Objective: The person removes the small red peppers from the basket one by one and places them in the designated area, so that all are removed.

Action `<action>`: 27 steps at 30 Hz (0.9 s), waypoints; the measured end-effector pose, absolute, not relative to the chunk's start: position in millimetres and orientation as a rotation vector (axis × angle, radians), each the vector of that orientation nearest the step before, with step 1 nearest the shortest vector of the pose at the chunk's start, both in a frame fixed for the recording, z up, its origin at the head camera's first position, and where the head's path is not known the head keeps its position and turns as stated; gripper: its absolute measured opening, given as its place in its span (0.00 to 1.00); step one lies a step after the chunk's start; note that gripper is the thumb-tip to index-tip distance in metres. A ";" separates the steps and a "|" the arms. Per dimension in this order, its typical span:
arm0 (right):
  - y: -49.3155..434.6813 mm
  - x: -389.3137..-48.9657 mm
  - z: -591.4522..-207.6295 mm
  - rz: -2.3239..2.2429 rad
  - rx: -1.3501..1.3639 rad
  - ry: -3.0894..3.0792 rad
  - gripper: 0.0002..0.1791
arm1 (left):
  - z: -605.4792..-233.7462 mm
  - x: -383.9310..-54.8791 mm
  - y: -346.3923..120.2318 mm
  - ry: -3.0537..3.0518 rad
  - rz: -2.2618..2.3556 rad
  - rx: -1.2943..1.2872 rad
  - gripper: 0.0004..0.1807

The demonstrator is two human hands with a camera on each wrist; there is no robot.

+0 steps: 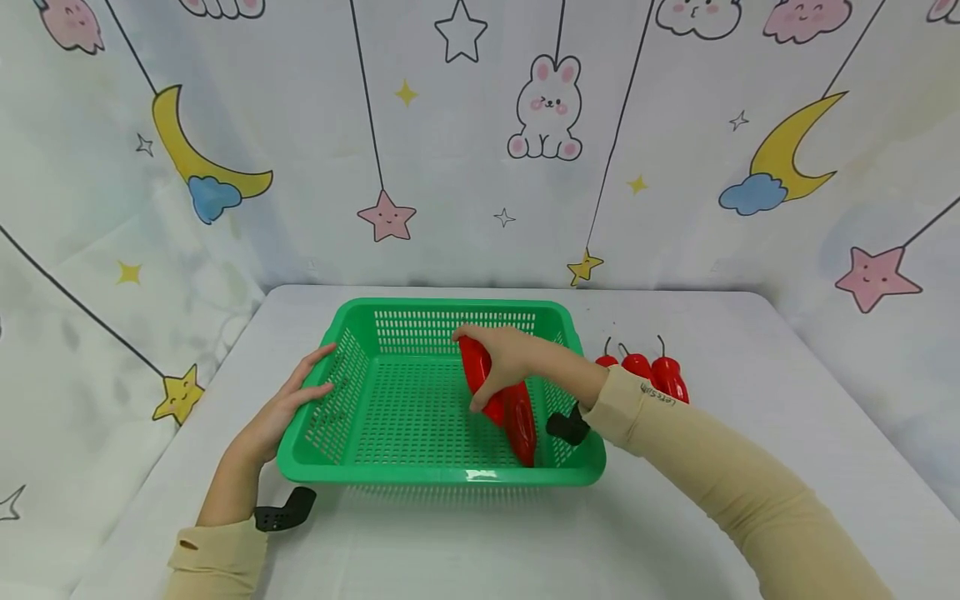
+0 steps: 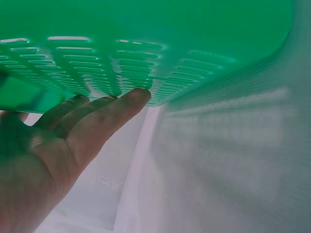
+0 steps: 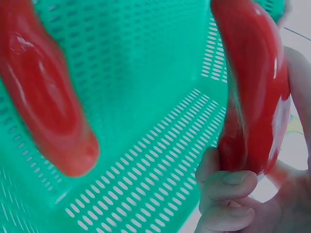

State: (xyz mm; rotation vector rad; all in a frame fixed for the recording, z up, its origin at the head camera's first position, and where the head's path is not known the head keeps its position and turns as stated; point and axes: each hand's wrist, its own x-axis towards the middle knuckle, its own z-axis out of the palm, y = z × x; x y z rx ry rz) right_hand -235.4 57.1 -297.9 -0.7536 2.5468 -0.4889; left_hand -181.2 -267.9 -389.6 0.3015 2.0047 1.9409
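Observation:
A green plastic basket (image 1: pixel 416 475) with slotted walls stands on the table. My right hand (image 1: pixel 513 354) is over its right half and grips a glossy long red pepper (image 1: pixel 477 367), also close up in the right wrist view as the red pepper (image 3: pixel 257 82). Another red pepper (image 1: pixel 521 425) lies in the basket beside the held one, partly covered by it. At the basket's left side, my left hand (image 1: pixel 281 412) touches the rim with extended fingers. In the left wrist view, straight fingers (image 2: pixel 109 116) lie along the slotted outer wall.
Several red peppers (image 1: pixel 670 377) with dark stems lie on the white table (image 1: pixel 720 358) right of the basket, partly hidden by the right forearm. A patterned cloth (image 1: pixel 465 133) hangs behind. Black wrist cameras (image 1: pixel 285 510) are strapped to both wrists.

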 end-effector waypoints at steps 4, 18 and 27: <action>65.4 -234.6 -289.8 -0.556 -0.765 2.552 0.49 | -389.7 -181.0 -267.1 1.998 1.944 0.297 0.31; 105.5 -229.4 -271.9 -0.725 -0.840 2.553 0.50 | -389.2 -180.5 -268.9 2.005 1.947 0.311 0.31; 141.3 -226.1 -266.6 -0.738 -0.781 2.605 0.49 | -390.0 -181.1 -268.1 2.065 1.918 0.299 0.32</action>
